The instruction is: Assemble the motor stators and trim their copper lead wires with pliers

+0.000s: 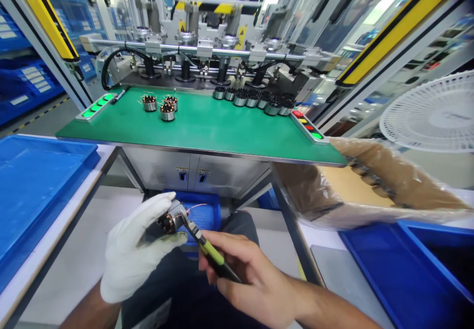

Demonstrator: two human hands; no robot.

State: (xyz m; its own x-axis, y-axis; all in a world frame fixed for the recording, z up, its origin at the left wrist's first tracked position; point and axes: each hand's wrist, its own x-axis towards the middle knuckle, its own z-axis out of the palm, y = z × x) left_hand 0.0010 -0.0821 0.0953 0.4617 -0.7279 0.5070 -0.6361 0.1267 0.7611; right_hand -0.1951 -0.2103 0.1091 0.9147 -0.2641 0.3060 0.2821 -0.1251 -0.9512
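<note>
Gloved left hand closed round motor coil, held over lap; bare right hand gripping cutters — tips at coil's wire; risk: slip nicks winding, coil twists in glove.

3 wound coils left on mat, row of cylinders right, behind.

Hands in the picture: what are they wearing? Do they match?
No, they don't match. The left hand wears a white knitted fabric glove that covers every finger and ends at the wrist. The right hand is bare, with no glove, and no sleeve shows on either forearm.
</note>
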